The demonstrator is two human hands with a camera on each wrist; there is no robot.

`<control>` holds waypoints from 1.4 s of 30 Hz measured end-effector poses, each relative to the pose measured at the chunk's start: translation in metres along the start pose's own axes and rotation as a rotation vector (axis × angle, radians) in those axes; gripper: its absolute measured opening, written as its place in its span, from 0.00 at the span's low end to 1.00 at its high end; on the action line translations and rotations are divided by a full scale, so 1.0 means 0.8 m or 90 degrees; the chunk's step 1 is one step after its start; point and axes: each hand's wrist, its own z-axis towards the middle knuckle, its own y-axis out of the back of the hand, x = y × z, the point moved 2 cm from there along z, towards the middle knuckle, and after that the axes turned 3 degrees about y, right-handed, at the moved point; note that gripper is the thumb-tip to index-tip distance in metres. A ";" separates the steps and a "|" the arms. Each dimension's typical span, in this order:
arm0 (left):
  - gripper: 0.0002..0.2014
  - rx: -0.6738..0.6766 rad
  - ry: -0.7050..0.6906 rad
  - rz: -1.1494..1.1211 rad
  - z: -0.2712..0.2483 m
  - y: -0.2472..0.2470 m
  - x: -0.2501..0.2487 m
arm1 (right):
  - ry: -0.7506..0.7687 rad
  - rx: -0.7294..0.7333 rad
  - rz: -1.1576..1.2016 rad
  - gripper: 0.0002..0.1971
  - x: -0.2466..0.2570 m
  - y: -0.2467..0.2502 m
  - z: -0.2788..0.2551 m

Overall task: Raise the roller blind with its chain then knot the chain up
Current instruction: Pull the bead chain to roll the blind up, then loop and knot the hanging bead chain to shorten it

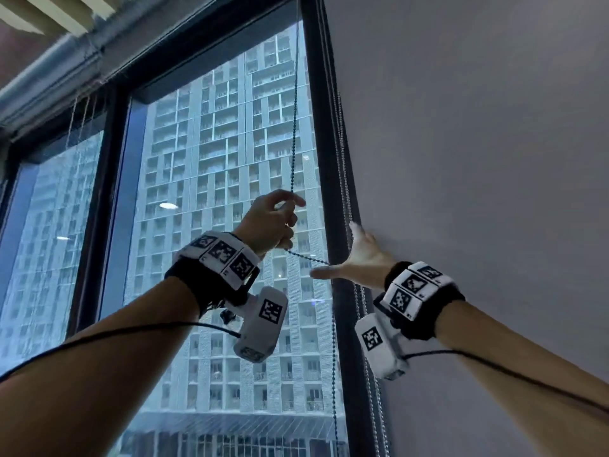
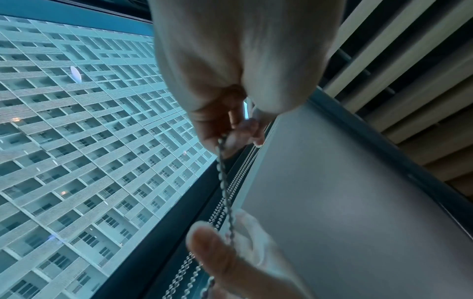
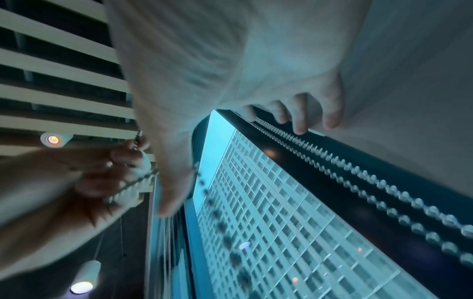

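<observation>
A dark bead chain drops from the top of the window into my left hand, whose curled fingers grip it. From that fist the chain slants down to my right hand and passes over its outstretched thumb. Below the thumb the chain hangs loose along the dark window frame. My right hand is spread open, its fingertips touching the edge of the lowered grey blind. The pane behind the chain is uncovered.
Two pale bead chains run down the grey blind's left edge, just beside my right fingers. A grey roller tube lies along the window top at the left. Slatted ceiling and lamps are overhead. A tower block shows through the glass.
</observation>
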 end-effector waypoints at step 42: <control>0.14 0.036 0.010 0.115 0.002 0.021 0.078 | 0.131 -0.102 0.345 0.17 0.039 -0.086 0.039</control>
